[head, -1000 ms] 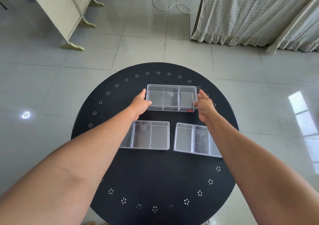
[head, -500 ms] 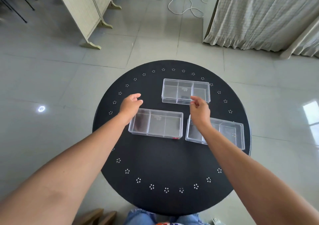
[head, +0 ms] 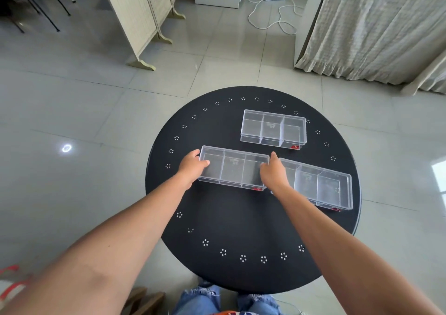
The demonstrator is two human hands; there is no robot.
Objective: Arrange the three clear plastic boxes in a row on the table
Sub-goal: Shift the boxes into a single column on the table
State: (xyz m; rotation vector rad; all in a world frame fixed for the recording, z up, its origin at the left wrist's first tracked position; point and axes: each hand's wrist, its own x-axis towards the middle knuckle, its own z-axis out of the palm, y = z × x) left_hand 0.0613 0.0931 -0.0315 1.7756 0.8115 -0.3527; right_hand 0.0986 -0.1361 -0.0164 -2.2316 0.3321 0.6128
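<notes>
1. Head view, hands: the left hand [head: 193, 167] clasps the left end of the near-left box [head: 233, 168], thumb over the rim. The right hand [head: 274, 172] closes on the same box's right end. Both hands are clamped on this one box; I cannot tell whether it is lifted or resting on the table [head: 241, 218].

2. Head view, boxes, placed relative to the held box: the right box [head: 318, 185] lies just to its right and a little nearer the person, its left end hidden behind the right hand, so touching or apart cannot be told. The far box [head: 274, 129] sits beyond and to the right, apart from the held box.

3. Head view, progress: the held box and the right box run roughly end to end, though the right one is skewed. The far box lies in its own line behind them, so I judge the row not yet made. What is left, as it seems: bring all three into one line and square them up.

4. Head view, edges and room: the right box's outer end reaches close to the table's right edge, with little margin there. Left of the held box only a narrow strip of table remains. The near half of the table, toward the person, is bare and wide, the best room for sliding boxes. Beyond the far box little table is left.
</notes>
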